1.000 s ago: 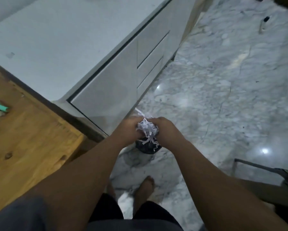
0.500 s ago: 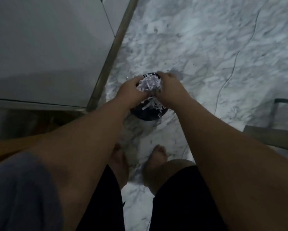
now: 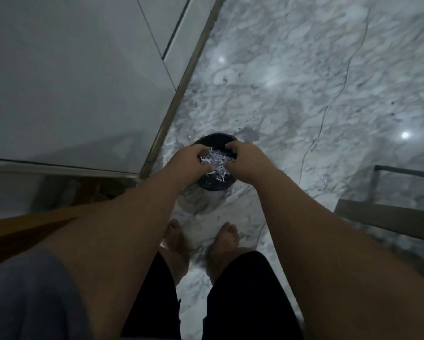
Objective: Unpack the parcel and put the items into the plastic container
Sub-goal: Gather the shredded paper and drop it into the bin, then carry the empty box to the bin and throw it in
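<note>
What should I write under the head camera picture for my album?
Both hands, left and right, hold shredded paper over a round black bin on the marble floor.

White cabinet front [image 3: 71,89] at left, metal trim strip [image 3: 181,87] along its base, grey-veined marble floor [image 3: 304,82], wooden surface [image 3: 22,227] lower left, dark frame [image 3: 390,190] at right

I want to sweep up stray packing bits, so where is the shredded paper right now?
In the head view, the shredded paper is bunched between the left hand and right hand, directly over the round black bin on the marble floor.
</note>
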